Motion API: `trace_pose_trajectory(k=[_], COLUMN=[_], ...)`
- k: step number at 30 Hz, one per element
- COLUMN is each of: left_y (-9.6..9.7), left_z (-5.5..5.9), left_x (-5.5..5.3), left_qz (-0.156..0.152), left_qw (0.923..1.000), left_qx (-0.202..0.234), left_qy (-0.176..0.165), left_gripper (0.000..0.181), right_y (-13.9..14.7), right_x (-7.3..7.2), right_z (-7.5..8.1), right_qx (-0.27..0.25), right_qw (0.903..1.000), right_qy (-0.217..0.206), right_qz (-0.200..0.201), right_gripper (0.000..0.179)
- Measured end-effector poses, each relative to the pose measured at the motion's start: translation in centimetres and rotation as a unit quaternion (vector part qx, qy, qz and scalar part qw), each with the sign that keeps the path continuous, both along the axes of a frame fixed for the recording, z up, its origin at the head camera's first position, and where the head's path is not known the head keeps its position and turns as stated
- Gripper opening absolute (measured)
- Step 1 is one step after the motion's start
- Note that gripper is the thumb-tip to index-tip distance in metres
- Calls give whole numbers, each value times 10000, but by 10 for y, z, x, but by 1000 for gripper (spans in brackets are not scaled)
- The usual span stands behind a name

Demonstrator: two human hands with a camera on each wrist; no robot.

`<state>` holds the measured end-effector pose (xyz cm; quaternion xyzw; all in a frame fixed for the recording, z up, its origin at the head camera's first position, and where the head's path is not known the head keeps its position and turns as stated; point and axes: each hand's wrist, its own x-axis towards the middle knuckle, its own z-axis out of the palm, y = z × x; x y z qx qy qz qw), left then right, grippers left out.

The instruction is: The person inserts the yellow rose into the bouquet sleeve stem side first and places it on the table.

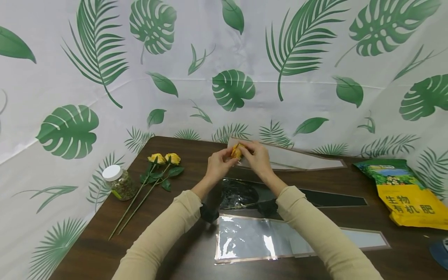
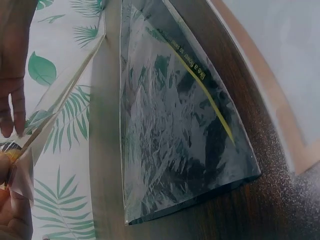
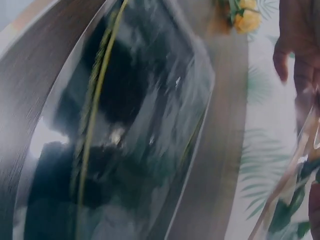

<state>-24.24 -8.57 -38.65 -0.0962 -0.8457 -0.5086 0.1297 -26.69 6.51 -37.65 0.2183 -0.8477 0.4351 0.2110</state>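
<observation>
A white cloth with a green leaf print (image 1: 233, 90) hangs behind the brown table (image 1: 196, 249). Across the table lie three long tapered flower bags: the far bag (image 1: 301, 157), the dark middle bag (image 1: 239, 192) and the pale near bag (image 1: 259, 238). The left wrist view gives print on the middle bag, with "like a flower" readable, which the head view does not make legible. A yellow and green packet (image 1: 407, 198) lies at the right, seen only by the head view. Two yellow roses (image 1: 173, 158) rest at the left with their stems toward the near edge, and just beside them stands a white-lidded jar (image 1: 120, 184) of greenish bits. At the wide end of the far bag, the left hand (image 1: 217, 162) and right hand (image 1: 259, 157) meet, each grip nearly closed, fingertips pinching a yellow flower (image 1: 237, 151) between them. The right wrist view adds blurred green leaves (image 3: 282, 215) behind clear film below the fingers; whether the petals sit inside the bag, I cannot tell
</observation>
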Motion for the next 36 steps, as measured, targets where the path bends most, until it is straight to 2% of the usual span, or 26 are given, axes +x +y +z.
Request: trace_pose_trajectory(k=[3, 6, 9, 13, 16, 19, 22, 24, 25, 29, 31, 33, 34, 35, 36], left_y=[1, -1, -4, -11, -15, -18, -22, -28, -30, -37, -37, -36, -35, -33, -29], left_z=[-1, -1, -2, -4, -6, -7, -15, -45, -59, -145, -168, -175, -173, -167, -152], left_x=[-2, -4, -8, -15, -18, -21, -26, -49, -61, -132, -151, -157, -155, -148, -137], left_qz=[53, 109, 70, -102, -279, -435, -655, -1031, -1136, -1554, -1611, -1679, -1690, -1696, -1495], left_qw=[9998, 9990, 9966, 9872, 9785, 9751, 9749, 9733, 9717, 9625, 9600, 9575, 9568, 9586, 9639], left_qx=[169, 352, 626, 1118, 1317, 1248, 1172, 1309, 1296, 1557, 1639, 1797, 1863, 1862, 1717], left_qy=[-120, -267, -522, -1136, -1561, -1780, -1775, -1580, -1617, -1590, -1599, -1509, -1458, -1330, -1383], left_gripper=[40, 41, 40, 40, 40, 39, 38, 35, 34, 31, 34, 35, 34, 32, 30], right_y=[14, 36, 65, 98, 114, 123, 127, 127, 127, 126, 126, 127, 127, 127, 128], right_x=[-3, -7, -12, -15, -14, -14, -14, -14, -13, -12, -12, -11, -11, -10, -10], right_z=[-7, -19, -32, -43, -46, -46, -45, -44, -43, -42, -42, -42, -42, -42, -43], right_qx=[285, 873, 1588, 2291, 2442, 2356, 2443, 2581, 2642, 2784, 2789, 2837, 2876, 2922, 2994], right_qw=[9995, 9961, 9869, 9725, 9634, 9581, 9525, 9481, 9456, 9357, 9332, 9305, 9286, 9263, 9228], right_qy=[-142, 98, 265, -373, -1062, -1541, -1725, -1782, -1837, -2131, -2240, -2297, -2330, -2368, -2417], right_qz=[55, 87, 117, 163, 312, 535, 567, 523, 485, 393, 351, 302, 268, 225, 175], right_gripper=[29, 37, 51, 70, 76, 76, 71, 67, 65, 65, 66, 67, 66, 66, 66])
